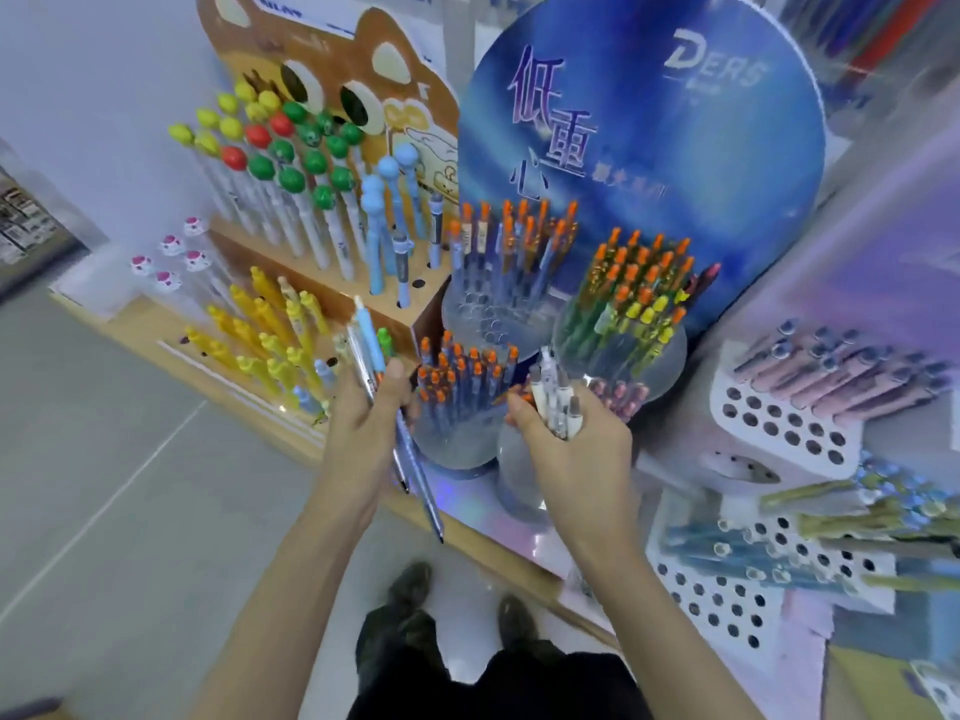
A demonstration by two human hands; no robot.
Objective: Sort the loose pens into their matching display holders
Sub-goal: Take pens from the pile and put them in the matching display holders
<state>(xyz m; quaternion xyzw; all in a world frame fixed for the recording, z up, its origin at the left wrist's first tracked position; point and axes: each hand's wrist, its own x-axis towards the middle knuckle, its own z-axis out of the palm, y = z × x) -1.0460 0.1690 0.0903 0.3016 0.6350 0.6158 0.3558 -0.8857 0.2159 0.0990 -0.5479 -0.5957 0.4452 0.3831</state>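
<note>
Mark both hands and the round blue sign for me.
left hand [363, 413]: head view, back of the hand.
right hand [576, 449]: head view, back of the hand.
blue sign [701, 158]: head view, bare middle of its face.

Left hand [363, 415]: its back hides the fingers and the middles of the blue pens [370, 330]. Right hand [569, 444]: likewise over the white pens [553, 394]. White perforated holders [779, 426]: blurred, their pens run off the right edge. Blue display board [675, 148]: small print illegible.
</note>
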